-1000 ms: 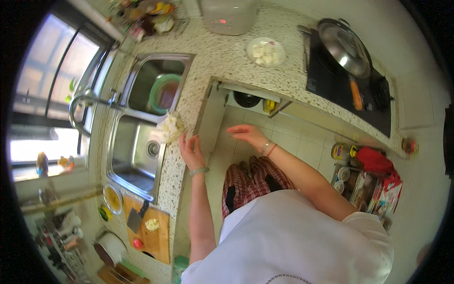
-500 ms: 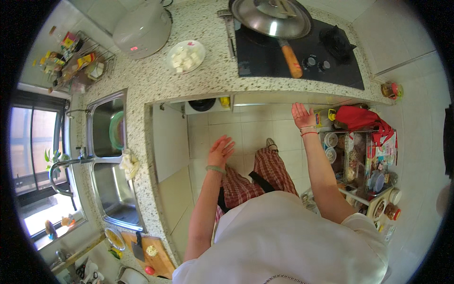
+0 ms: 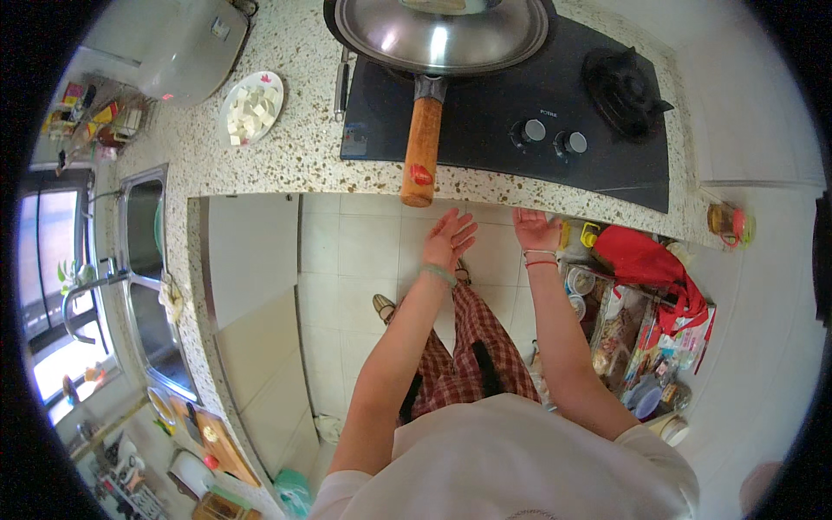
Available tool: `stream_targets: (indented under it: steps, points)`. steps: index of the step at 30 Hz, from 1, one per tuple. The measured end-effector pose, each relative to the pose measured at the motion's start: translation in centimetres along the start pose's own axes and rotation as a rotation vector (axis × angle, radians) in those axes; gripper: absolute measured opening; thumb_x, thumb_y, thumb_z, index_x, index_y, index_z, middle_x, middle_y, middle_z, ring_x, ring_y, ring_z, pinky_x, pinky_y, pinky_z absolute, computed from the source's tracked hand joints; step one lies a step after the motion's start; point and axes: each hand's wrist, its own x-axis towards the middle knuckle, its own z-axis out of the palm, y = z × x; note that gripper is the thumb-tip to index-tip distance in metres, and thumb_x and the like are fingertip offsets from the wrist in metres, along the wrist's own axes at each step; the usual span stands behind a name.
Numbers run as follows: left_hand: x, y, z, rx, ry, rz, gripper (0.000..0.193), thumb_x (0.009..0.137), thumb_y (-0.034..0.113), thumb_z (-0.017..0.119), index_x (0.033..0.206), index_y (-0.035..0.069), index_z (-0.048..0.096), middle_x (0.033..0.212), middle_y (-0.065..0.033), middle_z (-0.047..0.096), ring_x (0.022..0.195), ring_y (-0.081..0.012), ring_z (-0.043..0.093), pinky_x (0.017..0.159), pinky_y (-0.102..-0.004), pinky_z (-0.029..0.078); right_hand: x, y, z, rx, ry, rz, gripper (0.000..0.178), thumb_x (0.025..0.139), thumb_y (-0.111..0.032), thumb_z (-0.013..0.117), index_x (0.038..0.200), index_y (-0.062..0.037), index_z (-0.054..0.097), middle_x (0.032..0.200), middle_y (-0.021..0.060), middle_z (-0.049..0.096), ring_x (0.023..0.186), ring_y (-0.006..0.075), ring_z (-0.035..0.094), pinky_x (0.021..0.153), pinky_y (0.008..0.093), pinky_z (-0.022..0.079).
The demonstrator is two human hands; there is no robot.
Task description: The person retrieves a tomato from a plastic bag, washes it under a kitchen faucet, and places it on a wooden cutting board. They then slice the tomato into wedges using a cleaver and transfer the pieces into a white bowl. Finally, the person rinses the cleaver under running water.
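Observation:
My left hand (image 3: 450,237) is held out above the floor, palm up and fingers spread, with nothing in it. To its right, my right hand (image 3: 536,229) is also empty, its fingers stretched toward the counter's front edge. Nearest to both is the wooden handle (image 3: 422,147) of a wok, which juts over that edge just ahead of my left hand. A domed metal lid (image 3: 485,43) covers the wok, hiding what is inside. The wok sits on the left side of a black two-knob gas hob (image 3: 485,130). Neither hand touches anything.
Left of the hob, white tofu-like cubes (image 3: 253,111) lie on a plate, near a rice cooker (image 3: 186,52). A sink (image 3: 160,334) and a cutting board (image 3: 227,446) line the left counter. At right are a red bag (image 3: 637,251) and packed shelves.
I have moved closer to the hob, so the wok and its handle now appear larger and farther left. My hands have come nearer each other; both stay open and empty.

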Motion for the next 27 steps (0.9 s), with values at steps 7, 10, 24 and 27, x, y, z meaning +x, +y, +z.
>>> stream_targets:
  steps: [7, 10, 24, 27]
  points:
    - [2.2, -1.3, 0.8, -0.025, 0.119, 0.076, 0.052, 0.098, 0.026, 0.053, 0.14, 0.001, 0.036, 0.128, -0.0159, 0.057, 0.111, -0.0265, 0.06, 0.092, -0.0383, 0.051, 3.8, -1.5, -4.5, 0.129, -0.925, 0.238, 0.082, 0.091, -0.07, 0.028, 0.121, 0.0008, 0.055, 0.127, 0.0156, 0.056, 0.125, 0.033, 0.045, 0.108, 0.0516, 0.031]
    - [1.1, -2.0, -0.2, -0.065, 0.218, 0.098, 0.048, 0.098, 0.028, 0.053, 0.136, 0.001, 0.04, 0.125, -0.0159, 0.059, 0.108, -0.0265, 0.062, 0.088, -0.0377, 0.052, -0.5, -0.4, -1.0, 0.043, 0.031, 0.027, 0.076, 0.094, -0.064, 0.03, 0.125, 0.0012, 0.052, 0.132, 0.0167, 0.052, 0.13, 0.0327, 0.041, 0.11, 0.0514, 0.03]
    - [-3.1, -8.4, -7.8, 0.009, 0.316, 0.14, 0.041, 0.096, 0.036, 0.057, 0.113, -0.001, 0.058, 0.089, -0.0098, 0.07, 0.076, -0.0162, 0.066, 0.06, -0.027, 0.048, -13.2, -5.6, -6.8, -0.679, 0.026, 0.256, 0.064, 0.094, -0.049, 0.053, 0.117, 0.0101, 0.051, 0.127, 0.0227, 0.054, 0.128, 0.036, 0.045, 0.109, 0.0461, 0.037]
    - [-4.8, -9.0, -9.1, 0.102, 0.33, 0.129, 0.036, 0.096, 0.032, 0.057, 0.102, -0.002, 0.063, 0.084, -0.0097, 0.07, 0.075, -0.0159, 0.066, 0.06, -0.0273, 0.048, -14.6, -5.4, -7.0, -0.771, 0.129, 0.281, 0.069, 0.093, -0.051, 0.054, 0.121, 0.0105, 0.046, 0.124, 0.0224, 0.055, 0.124, 0.0362, 0.049, 0.105, 0.0452, 0.041]
